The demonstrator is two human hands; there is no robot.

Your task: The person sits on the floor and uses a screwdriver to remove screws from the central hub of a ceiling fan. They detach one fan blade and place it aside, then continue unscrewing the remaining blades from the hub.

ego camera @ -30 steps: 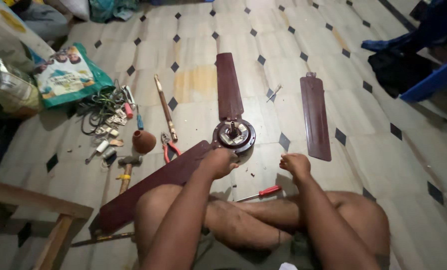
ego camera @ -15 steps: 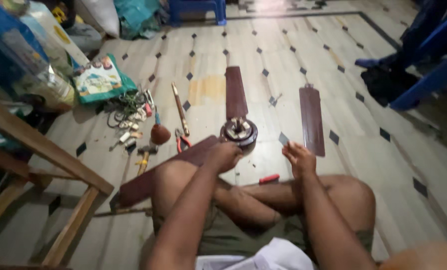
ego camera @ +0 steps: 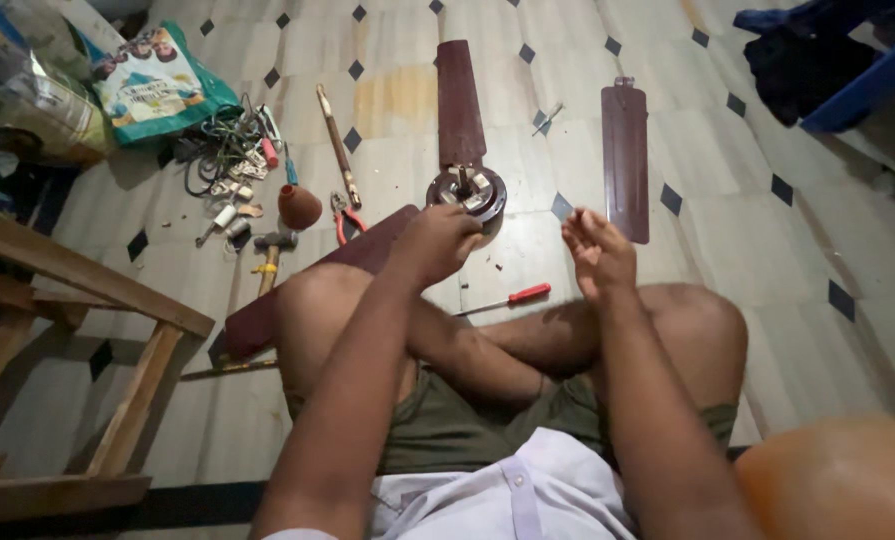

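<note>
Fingers of the left hand (ego camera: 435, 243) were curled down over the near edge of the fan motor (ego camera: 466, 192), at the spot where the near blade (ego camera: 317, 280) met the hub; whether they gripped anything small underneath could not be told. The right hand (ego camera: 594, 254) hovered above the floor (ego camera: 767, 260) just right of the motor, its fingers loosely bunched together with the tips pointing up, touching nothing that could be made out. The motor sat on the tiled floor ahead of the crossed legs, with one brown blade (ego camera: 458, 100) running away from it and the near blade slanting back to the left past the knee. A loose blade (ego camera: 625, 160) lay apart on the tiles to the right, beyond the right hand. A red-handled screwdriver (ego camera: 512, 297) lay on the floor between the hands, close to the shins. Left of the motor lay red pliers (ego camera: 342, 217), a long wooden-handled tool (ego camera: 337, 157), a small brown cap (ego camera: 298, 206), a hammer (ego camera: 270, 252) and a tangle of wires (ego camera: 222, 160) with small parts. A green printed bag (ego camera: 157, 85) sat further left, and a wooden frame (ego camera: 87, 290) stood at the near left. A small screw (ego camera: 547, 117) lay between the far blade and the loose blade.
</note>
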